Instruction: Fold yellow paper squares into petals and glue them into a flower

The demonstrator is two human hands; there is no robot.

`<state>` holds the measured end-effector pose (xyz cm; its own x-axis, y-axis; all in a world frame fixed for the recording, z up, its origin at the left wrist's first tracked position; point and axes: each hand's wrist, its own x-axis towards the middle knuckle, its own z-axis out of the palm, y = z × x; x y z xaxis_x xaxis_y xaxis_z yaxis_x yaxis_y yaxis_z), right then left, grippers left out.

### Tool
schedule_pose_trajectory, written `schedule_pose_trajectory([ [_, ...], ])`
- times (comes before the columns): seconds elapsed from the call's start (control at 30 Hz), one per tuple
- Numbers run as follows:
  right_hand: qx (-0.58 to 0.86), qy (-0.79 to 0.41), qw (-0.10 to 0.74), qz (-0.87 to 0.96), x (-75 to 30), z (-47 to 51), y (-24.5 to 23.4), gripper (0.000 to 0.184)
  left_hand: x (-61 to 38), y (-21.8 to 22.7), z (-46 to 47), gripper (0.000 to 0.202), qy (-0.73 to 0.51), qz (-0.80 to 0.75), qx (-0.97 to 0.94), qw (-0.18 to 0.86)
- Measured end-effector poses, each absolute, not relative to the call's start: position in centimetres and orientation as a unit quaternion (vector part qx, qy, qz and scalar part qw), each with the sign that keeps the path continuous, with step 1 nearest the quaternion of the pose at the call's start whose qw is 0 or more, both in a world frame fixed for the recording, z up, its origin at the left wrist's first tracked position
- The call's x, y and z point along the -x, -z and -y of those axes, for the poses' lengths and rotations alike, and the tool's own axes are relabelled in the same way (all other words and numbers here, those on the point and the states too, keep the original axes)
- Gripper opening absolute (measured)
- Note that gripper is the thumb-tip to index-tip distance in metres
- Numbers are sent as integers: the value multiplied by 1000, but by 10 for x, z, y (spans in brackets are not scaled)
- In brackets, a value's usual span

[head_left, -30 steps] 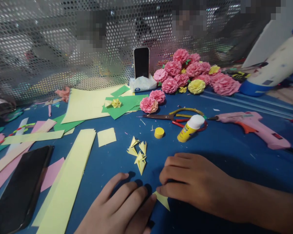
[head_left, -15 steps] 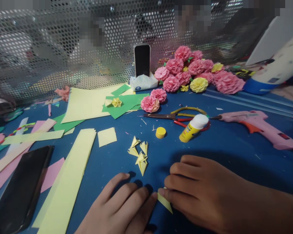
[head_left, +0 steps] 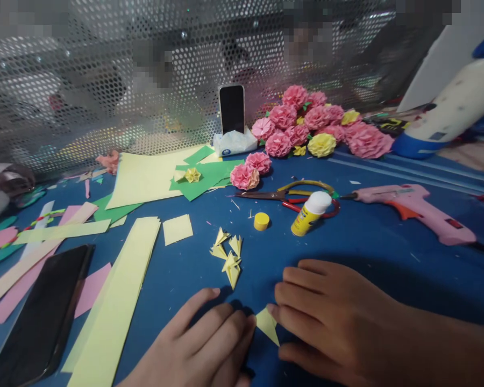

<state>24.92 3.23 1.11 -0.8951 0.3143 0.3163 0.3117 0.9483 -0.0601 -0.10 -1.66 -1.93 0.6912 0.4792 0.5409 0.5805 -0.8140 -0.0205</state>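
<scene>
No words or numbers are coming through legibly. Taking twelve as straight ahead, at one o'clock the glue stick [head_left: 311,213] is wearing a yellow label [head_left: 301,221] whose dark print is showing too small for reading; at twelve, the white packet [head_left: 239,143] is displaying a round blue mark [head_left: 226,152], equally unreadable.

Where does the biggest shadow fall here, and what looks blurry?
Head view: a soft, dark shadow lies on the blue table beyond the right hand; head view, background: shapes at the metal screen look blurry, with blocky patches.
</scene>
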Motion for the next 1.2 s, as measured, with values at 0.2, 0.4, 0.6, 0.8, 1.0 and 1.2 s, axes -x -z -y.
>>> schedule_pose_trajectory([
  [0.2,165,-35,160,972,-247,-35,-6,32,0,16,18,35,266,294,914,90],
  [0.4,130,-20,164,978,-250,-43,-10,23,3,16,16,35,254,291,919,77],
  [0.6,160,-144,179,960,-252,-56,-3,20,9,29,11,41,244,259,932,71],
  [0.8,282,-291,158,900,-242,-57,2,8,12,32,9,42,234,252,936,73],
  [1.0,321,-269,154,895,-233,-50,-1,7,11,35,7,42,241,247,934,86],
  [1.2,330,-250,151,898,-232,-46,0,7,11,21,7,40,205,237,946,82],
])
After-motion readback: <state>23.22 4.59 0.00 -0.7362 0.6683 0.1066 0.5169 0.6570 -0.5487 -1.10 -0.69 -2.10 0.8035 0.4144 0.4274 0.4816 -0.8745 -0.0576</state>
